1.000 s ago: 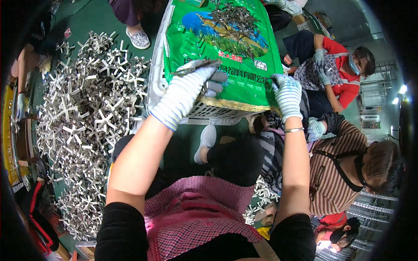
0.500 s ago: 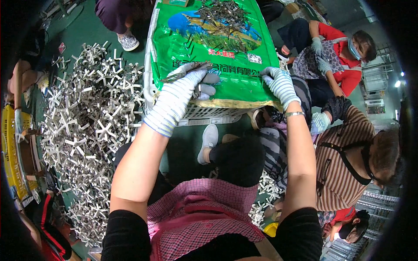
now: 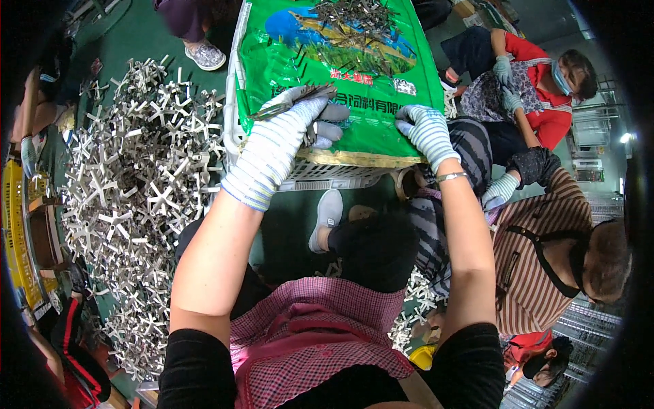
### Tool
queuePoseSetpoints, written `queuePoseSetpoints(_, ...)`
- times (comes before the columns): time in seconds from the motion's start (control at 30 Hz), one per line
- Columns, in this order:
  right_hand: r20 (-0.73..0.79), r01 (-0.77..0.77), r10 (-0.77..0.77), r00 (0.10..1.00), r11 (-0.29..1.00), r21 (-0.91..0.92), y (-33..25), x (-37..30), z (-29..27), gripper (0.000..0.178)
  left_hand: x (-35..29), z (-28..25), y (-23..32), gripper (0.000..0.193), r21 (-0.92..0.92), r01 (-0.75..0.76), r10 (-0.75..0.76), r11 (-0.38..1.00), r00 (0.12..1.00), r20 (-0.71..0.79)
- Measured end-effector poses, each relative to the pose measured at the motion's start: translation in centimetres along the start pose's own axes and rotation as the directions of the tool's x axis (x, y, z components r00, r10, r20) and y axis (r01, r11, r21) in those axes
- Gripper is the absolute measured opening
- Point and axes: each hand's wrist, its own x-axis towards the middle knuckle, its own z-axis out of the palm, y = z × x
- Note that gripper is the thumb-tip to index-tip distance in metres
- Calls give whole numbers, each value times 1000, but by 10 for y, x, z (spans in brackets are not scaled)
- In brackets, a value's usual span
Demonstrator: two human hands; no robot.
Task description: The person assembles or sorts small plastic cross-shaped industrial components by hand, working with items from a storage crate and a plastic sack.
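My left hand (image 3: 289, 133), in a striped glove with grey fingertips, is closed around a bundle of thin grey strips (image 3: 310, 92) above the near left part of a green printed sack (image 3: 368, 140). At the sack's near right edge is my right hand (image 3: 426, 133), gloved alike, its fingers curled together over the sack. What lies between those fingers, if anything, is hidden. A loose heap of similar thin dark strips (image 3: 357, 24) rests on the far part of the sack. The sack covers a white plastic crate (image 3: 334, 178) with slotted walls.
To the left, a large pile of white star-shaped pieces (image 3: 146, 198) spreads over the green floor. Co-workers sit close on the right, one in a striped top (image 3: 545, 252), another in red (image 3: 555, 123). A yellow crate (image 3: 19, 225) stands far left. A shoe (image 3: 204, 56) shows beyond the crate.
My right hand has shifted slightly left along the sack's edge. My left hand, still holding the strips, has tipped a little, raising the bundle slightly.
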Motion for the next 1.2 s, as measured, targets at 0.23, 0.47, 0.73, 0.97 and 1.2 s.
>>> queuePoseSetpoints(0.23,-20,11,-13,1000,994,-106,-9,-2,1,15,-2,-7,-2,35,9,16,-16,1000,1000,-6)
queuePoseSetpoints(0.47,-160,-22,31,987,998,58,27,23,-59,21,-5,-11,4,37,4,35,-35,999,999,-15)
queuePoseSetpoints(0.73,101,108,-83,991,956,-273,40,64,-24,22,2,-13,2,30,-94,-3,3,996,1000,8)
queuePoseSetpoints(0.97,123,105,-73,990,956,-275,37,57,-32,24,1,-15,0,28,-112,-7,6,994,1000,-6)
queuePoseSetpoints(1.2,-11,81,-89,996,946,-314,9,31,-58,24,-3,-4,7,28,-165,39,-31,986,998,53)
